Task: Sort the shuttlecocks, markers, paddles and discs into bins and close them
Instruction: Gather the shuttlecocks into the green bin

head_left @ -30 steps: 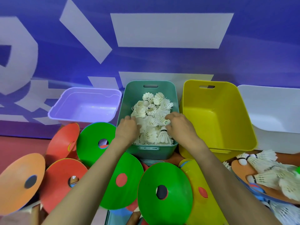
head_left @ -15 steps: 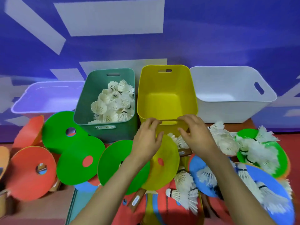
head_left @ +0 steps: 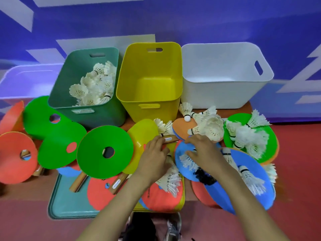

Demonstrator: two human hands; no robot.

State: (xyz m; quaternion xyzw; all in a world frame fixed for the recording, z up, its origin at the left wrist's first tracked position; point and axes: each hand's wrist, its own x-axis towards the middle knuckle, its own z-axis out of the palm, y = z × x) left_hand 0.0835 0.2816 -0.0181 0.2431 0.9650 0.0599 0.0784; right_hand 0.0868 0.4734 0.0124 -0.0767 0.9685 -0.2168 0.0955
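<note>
My left hand [head_left: 154,159] rests on the pile in front of the yellow bin [head_left: 151,101], fingertips touching a wooden paddle handle [head_left: 169,139]. My right hand [head_left: 202,150] lies over a blue disc [head_left: 246,164], thumb against a loose shuttlecock [head_left: 186,161]; neither hand plainly grips anything. More shuttlecocks [head_left: 210,127] lie heaped on an orange paddle [head_left: 182,127] and on a green disc [head_left: 271,136]. The green bin [head_left: 83,108] holds several shuttlecocks [head_left: 93,87]. The yellow bin and the white bin [head_left: 217,94] look empty inside.
A lavender bin [head_left: 26,79] stands at the far left. Green discs [head_left: 107,152], red discs [head_left: 15,157] and a yellow disc [head_left: 140,136] overlap on the left and middle. A teal lid [head_left: 69,202] and red paddles [head_left: 102,190] lie near me. Red floor surrounds the table.
Both hands left the green bin's shuttlecocks, moved right and down past the yellow bin's front edge, and now rest on the pile of paddles, discs and shuttlecocks.
</note>
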